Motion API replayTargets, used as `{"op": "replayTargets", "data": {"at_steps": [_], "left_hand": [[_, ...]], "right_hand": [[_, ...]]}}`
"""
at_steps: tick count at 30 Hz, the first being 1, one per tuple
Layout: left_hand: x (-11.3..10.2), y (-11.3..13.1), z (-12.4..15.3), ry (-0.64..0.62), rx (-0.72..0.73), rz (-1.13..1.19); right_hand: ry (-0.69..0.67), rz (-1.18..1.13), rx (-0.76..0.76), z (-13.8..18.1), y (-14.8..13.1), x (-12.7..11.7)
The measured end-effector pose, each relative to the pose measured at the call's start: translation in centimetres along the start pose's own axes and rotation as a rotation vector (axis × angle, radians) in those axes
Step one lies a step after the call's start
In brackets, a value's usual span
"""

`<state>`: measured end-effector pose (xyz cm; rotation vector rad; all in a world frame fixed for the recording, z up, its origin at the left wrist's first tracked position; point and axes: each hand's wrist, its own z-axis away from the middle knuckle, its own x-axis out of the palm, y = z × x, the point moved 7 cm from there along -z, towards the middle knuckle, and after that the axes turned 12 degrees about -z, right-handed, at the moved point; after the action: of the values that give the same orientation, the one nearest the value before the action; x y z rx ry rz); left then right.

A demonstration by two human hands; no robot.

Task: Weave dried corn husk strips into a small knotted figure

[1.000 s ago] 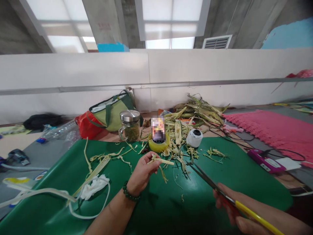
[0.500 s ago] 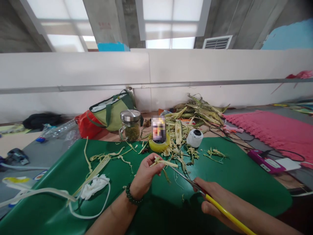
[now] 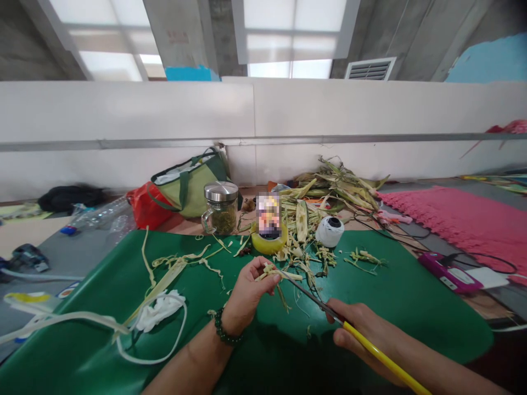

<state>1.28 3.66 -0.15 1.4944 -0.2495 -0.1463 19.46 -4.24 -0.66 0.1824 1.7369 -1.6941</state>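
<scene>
My left hand, with a dark green bead bracelet at the wrist, pinches a small pale bundle of corn husk strips between thumb and fingertips. One pale strip points right from the bundle, and thin strands hang beneath. To the right, my right hand is closed around what look like yellow-handled scissors. Their narrow metal blades slant up and left, the tip meeting the husk beside my left fingertips. Whether the blades are parted cannot be made out.
Husk scraps lie beyond my hands on the green mat. Behind are a tape roll with a phone standing in it, white thread, a glass jar and a husk pile. A white cord loops at left.
The scissors' tip has shifted left, from the projecting strip to the husk bundle at my left fingertips. My left hand still pinches the bundle. The view has shifted slightly.
</scene>
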Motion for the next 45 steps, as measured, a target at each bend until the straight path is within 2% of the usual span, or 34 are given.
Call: {"op": "replayTargets", "data": {"at_steps": [6, 9, 12, 15, 18, 21, 23, 27, 29, 31, 32, 34, 35, 38, 41, 45], "left_hand": [[0.0, -0.3, 0.0, -0.011, -0.042, 0.014], [0.0, -0.3, 0.1, -0.028, -0.056, 0.010], [0.0, -0.4, 0.1, -0.059, -0.103, 0.033], [-0.3, -0.1, 0.0, -0.079, -0.117, 0.074], [-0.5, 0.1, -0.2, -0.106, -0.109, 0.034], [-0.6, 0.3, -0.3, -0.124, -0.100, -0.051], [-0.6, 0.3, -0.3, -0.114, -0.095, -0.089], [-0.6, 0.1, -0.5, -0.073, -0.100, -0.086], [-0.5, 0.1, -0.5, -0.067, -0.095, -0.087], [-0.2, 0.1, -0.5, -0.084, -0.097, -0.109], [0.1, 0.1, -0.5, -0.096, -0.095, -0.124], [0.7, 0.3, -0.3, -0.125, -0.073, -0.149], [1.0, 0.4, -0.3, -0.141, -0.054, -0.154], [1.9, 0.8, 0.0, -0.188, 0.007, -0.137], [1.9, 1.3, 0.4, -0.196, 0.043, -0.118], [1.2, 1.6, 1.2, -0.141, 0.072, -0.119]], "right_hand": [[-0.018, -0.002, 0.026, 0.0, 0.6, 0.3], [0.023, 0.015, -0.001, 0.0, 0.9, -0.6], [0.178, 0.169, 0.044, 0.3, 1.5, -3.4], [0.344, 0.449, 0.253, 1.4, 3.3, -7.0], [0.301, 0.613, 0.416, 2.5, 5.7, -8.7], [0.223, 0.637, 0.428, 3.1, 7.8, -8.9], [0.207, 0.630, 0.365, 3.1, 8.6, -8.8], [0.176, 0.648, 0.209, 2.6, 8.8, -8.8], [0.154, 0.680, 0.232, 2.3, 8.2, -9.0], [0.195, 0.684, 0.280, 2.0, 6.5, -9.1], [0.226, 0.626, 0.241, 1.6, 5.0, -8.8], [0.282, 0.372, -0.022, 0.4, 0.5, -7.2], [0.276, 0.227, -0.146, -0.4, -1.6, -6.1], [0.246, -0.148, -0.348, -3.6, -5.4, -3.1], [0.284, -0.415, -0.444, -6.8, -6.1, -1.8], [0.317, -0.594, -0.365, -8.8, -5.0, -1.0]]}}
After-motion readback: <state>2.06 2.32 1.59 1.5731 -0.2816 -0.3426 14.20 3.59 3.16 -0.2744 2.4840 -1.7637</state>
